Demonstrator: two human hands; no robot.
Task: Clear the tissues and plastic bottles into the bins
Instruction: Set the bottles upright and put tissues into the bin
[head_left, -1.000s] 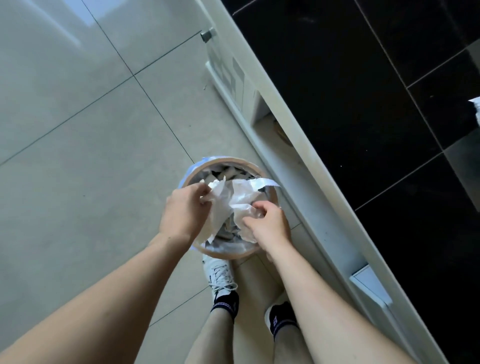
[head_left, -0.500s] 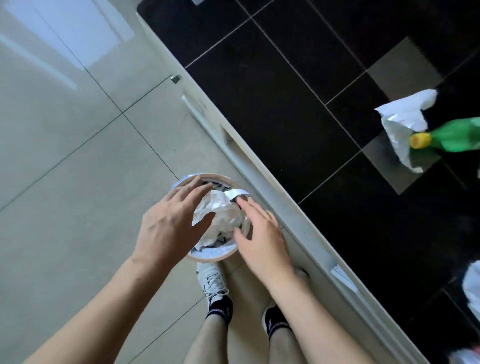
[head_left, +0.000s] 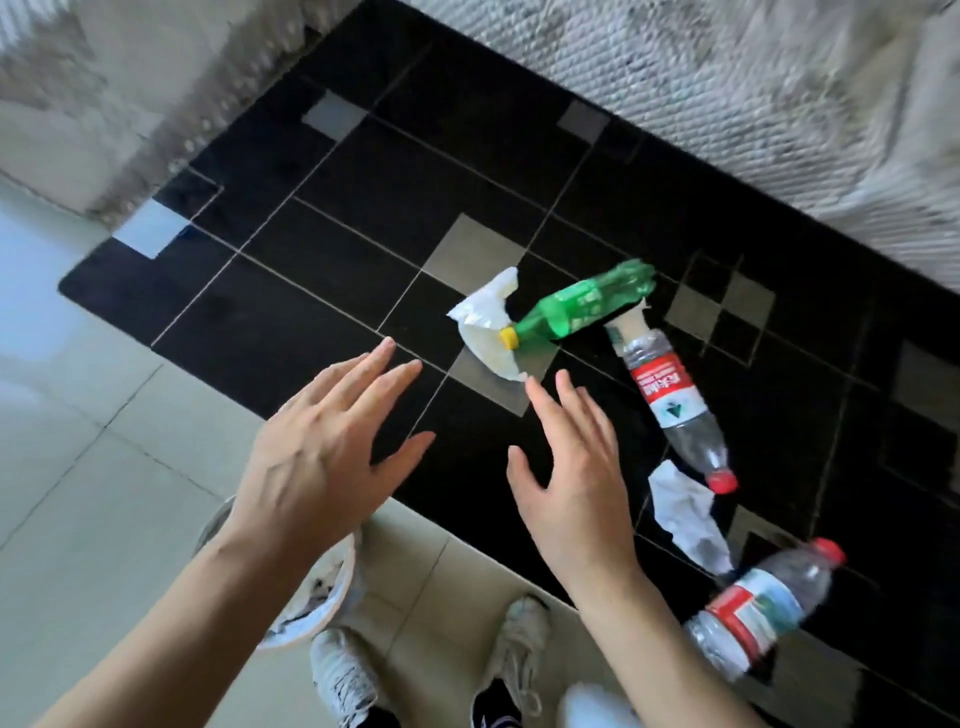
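A black, glossy counter (head_left: 322, 260) with thin pale grid lines and grey squares carries a green bottle (head_left: 579, 306) lying across a white tissue (head_left: 488, 332); two clear red-capped bottles (head_left: 670, 400) (head_left: 758, 608) lie on their sides, a crumpled tissue (head_left: 685, 514) between them

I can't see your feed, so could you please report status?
Both hands open, empty. Three bottles, two tissues on black table. Nothing blocking.

Bare forearms, white laced sneakers (head_left: 343, 675), black socks (head_left: 493, 709)
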